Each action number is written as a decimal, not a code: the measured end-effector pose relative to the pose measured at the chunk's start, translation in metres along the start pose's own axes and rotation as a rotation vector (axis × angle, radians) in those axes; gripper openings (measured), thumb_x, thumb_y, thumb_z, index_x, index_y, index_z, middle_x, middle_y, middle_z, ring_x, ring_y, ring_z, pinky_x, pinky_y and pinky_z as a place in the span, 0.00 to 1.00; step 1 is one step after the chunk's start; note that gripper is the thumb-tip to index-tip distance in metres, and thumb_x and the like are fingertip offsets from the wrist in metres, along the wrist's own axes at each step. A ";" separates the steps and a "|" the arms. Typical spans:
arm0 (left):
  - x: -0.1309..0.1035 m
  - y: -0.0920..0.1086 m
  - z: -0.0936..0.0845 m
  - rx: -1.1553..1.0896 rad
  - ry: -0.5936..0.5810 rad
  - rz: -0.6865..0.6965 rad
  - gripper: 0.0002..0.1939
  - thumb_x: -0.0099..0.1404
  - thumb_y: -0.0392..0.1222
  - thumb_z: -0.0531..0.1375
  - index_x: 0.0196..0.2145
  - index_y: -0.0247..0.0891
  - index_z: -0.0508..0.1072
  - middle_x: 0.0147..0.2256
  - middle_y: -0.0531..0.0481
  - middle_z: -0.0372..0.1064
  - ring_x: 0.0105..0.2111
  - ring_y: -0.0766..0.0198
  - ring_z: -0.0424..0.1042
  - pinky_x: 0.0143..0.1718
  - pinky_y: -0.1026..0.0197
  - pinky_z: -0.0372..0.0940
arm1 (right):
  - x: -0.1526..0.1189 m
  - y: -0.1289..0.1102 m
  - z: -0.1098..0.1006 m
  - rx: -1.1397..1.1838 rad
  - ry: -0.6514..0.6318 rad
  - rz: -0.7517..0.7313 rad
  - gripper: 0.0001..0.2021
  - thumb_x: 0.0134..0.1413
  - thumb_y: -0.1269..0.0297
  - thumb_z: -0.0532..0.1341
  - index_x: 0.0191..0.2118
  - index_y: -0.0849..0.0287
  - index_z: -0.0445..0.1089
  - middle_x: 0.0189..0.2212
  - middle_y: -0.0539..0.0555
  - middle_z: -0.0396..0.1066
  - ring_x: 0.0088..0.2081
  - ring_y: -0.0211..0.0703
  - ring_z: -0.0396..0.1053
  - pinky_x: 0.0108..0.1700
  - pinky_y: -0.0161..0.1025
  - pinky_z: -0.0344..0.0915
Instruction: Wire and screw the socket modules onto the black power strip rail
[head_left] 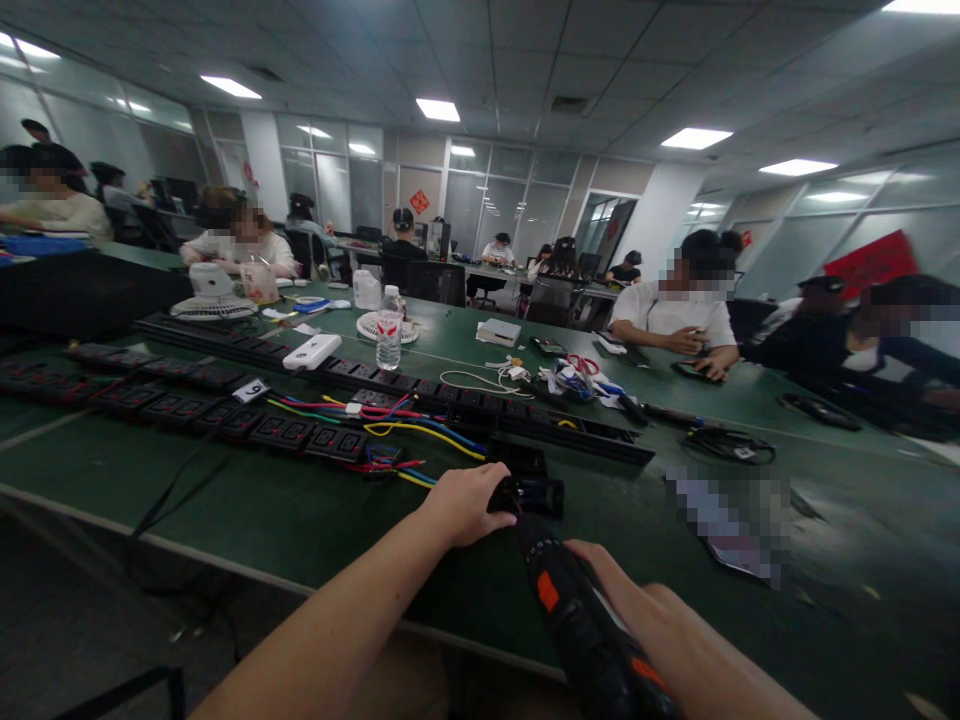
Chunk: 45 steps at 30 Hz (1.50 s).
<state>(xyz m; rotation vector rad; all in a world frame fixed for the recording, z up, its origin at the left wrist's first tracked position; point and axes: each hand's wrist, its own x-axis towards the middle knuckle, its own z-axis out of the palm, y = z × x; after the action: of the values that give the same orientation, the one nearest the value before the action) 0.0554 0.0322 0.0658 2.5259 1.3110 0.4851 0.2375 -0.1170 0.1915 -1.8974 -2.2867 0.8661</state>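
My left hand is closed on a small black housing near the table's front edge, thumb and fingers on its left end. My right hand is wrapped round a black and orange power screwdriver, whose tip points at the housing beside my left thumb. Yellow, blue and red wires run from the left toward the housing. Black socket strips lie to the left, one with a white number tag. The screwdriver's very tip is too dark to make out.
Behind the strips on the green table stand a water bottle and a white fan. A long black rail lies behind the housing. A phone and coiled cable are at right. Other people sit around.
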 end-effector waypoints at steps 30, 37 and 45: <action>0.001 -0.004 0.005 -0.005 0.049 0.033 0.23 0.61 0.52 0.64 0.51 0.46 0.64 0.49 0.51 0.71 0.47 0.52 0.73 0.44 0.55 0.67 | 0.002 0.009 0.006 -0.029 0.013 -0.014 0.45 0.36 0.67 0.68 0.64 0.54 0.53 0.37 0.54 0.76 0.40 0.58 0.75 0.42 0.45 0.67; 0.001 -0.003 0.003 -0.004 0.039 0.030 0.23 0.61 0.52 0.64 0.51 0.46 0.64 0.49 0.51 0.71 0.47 0.52 0.73 0.44 0.56 0.67 | -0.008 0.002 0.006 -0.033 0.020 -0.005 0.41 0.41 0.67 0.66 0.64 0.56 0.55 0.45 0.60 0.74 0.46 0.59 0.72 0.47 0.47 0.66; 0.001 -0.003 0.004 -0.011 0.058 0.040 0.22 0.61 0.52 0.64 0.50 0.46 0.64 0.49 0.51 0.72 0.47 0.52 0.73 0.43 0.56 0.67 | 0.000 0.011 0.009 -0.038 -0.026 0.035 0.45 0.38 0.65 0.67 0.65 0.57 0.54 0.46 0.62 0.74 0.46 0.60 0.72 0.48 0.48 0.66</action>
<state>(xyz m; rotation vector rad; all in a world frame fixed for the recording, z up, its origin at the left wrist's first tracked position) 0.0550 0.0342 0.0614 2.5516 1.2760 0.5772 0.2436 -0.1196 0.1788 -1.9585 -2.3083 0.8621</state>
